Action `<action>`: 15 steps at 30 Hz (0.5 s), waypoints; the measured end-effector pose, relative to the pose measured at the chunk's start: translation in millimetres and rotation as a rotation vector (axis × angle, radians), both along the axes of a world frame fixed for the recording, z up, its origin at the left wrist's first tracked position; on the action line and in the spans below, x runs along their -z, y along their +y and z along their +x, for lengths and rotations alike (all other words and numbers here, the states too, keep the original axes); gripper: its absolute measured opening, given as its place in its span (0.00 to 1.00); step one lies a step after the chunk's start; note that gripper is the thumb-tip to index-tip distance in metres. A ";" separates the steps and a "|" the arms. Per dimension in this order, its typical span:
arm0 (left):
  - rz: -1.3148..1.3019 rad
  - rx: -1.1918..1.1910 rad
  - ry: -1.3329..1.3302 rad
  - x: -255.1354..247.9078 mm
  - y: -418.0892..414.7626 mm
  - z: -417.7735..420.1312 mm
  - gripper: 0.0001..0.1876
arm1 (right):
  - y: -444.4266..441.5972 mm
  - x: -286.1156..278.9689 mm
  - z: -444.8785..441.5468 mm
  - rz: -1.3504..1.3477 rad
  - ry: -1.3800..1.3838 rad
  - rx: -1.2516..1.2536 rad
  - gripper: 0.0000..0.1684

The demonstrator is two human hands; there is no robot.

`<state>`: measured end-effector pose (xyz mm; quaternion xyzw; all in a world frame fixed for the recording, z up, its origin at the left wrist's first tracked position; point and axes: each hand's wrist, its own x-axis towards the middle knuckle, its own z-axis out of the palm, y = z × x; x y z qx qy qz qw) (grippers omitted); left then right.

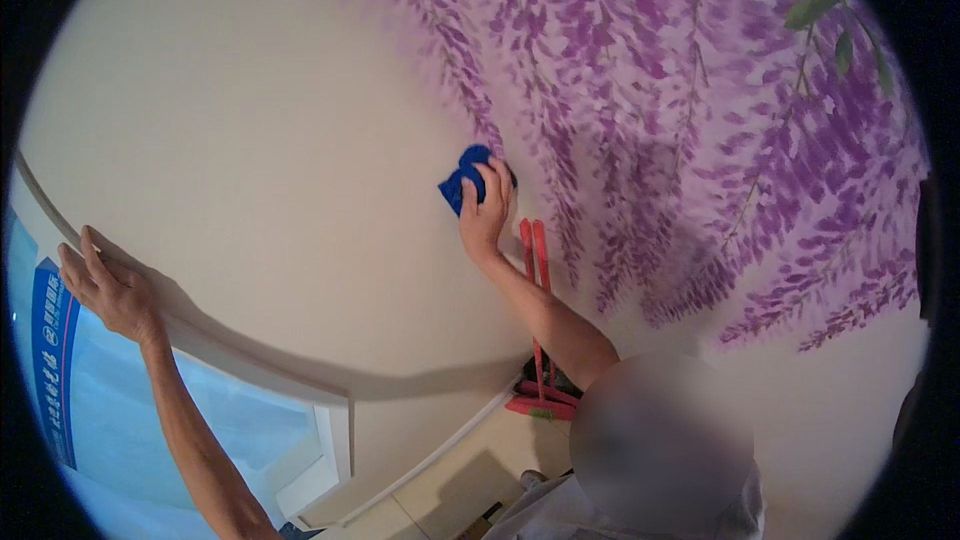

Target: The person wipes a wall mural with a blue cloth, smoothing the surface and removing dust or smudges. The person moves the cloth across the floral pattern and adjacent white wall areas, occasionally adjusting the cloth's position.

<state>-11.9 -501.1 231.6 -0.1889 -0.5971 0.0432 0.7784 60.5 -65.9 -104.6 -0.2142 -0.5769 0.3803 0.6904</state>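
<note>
My right hand (487, 206) presses a bunched blue cloth (454, 187) against the cream wall (247, 135), by the tip of a painted purple flower spray (480, 105). The thumb lies on the cloth's left side and the fingers curl over its right. At far left, my left hand (112, 289) rests on the edge of the window recess (247, 379), fingers apart, with no object seen in it. A round blurred patch (660, 442) hides whatever lies behind it near my right upper arm.
A red-handled broom and dustpan (538, 397) stand against the wall below my right forearm. A blue banner with writing (54, 367) shows at the window (217, 420). Below lie the tiled floor (420, 502), a shoe (532, 478) and light grey clothing (555, 514).
</note>
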 end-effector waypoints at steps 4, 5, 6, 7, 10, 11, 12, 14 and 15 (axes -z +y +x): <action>0.031 0.019 -0.037 -0.9 9.9 0.2 0.30 | 37.0 -47.7 -1.4 0.266 0.035 0.019 0.18; 0.041 0.023 -0.057 0.5 10.3 2.0 0.30 | 42.9 -53.7 0.5 0.326 0.010 0.033 0.18; 0.026 0.009 -0.042 -0.8 6.9 0.8 0.30 | 47.6 -54.1 1.1 0.381 -0.012 0.050 0.17; 0.037 -0.005 -0.047 0.7 4.3 1.4 0.30 | 50.3 -49.4 2.7 0.398 -0.022 0.030 0.17; 0.049 -0.032 -0.051 0.1 -1.6 4.4 0.29 | 44.7 -12.3 3.0 0.391 -0.021 -0.014 0.18; 0.045 -0.035 -0.050 -0.4 -4.4 3.3 0.29 | 37.7 3.6 1.2 0.320 -0.030 -0.017 0.19; 0.040 -0.036 -0.053 -0.2 -4.5 2.1 0.29 | 31.4 21.9 -0.9 0.247 -0.042 -0.019 0.19; 0.038 -0.040 -0.027 1.0 3.0 3.5 0.29 | 19.1 51.0 -5.6 0.103 -0.060 -0.006 0.21; 0.034 -0.042 -0.015 1.4 6.8 4.5 0.29 | 12.4 61.7 -6.1 0.031 -0.069 0.011 0.22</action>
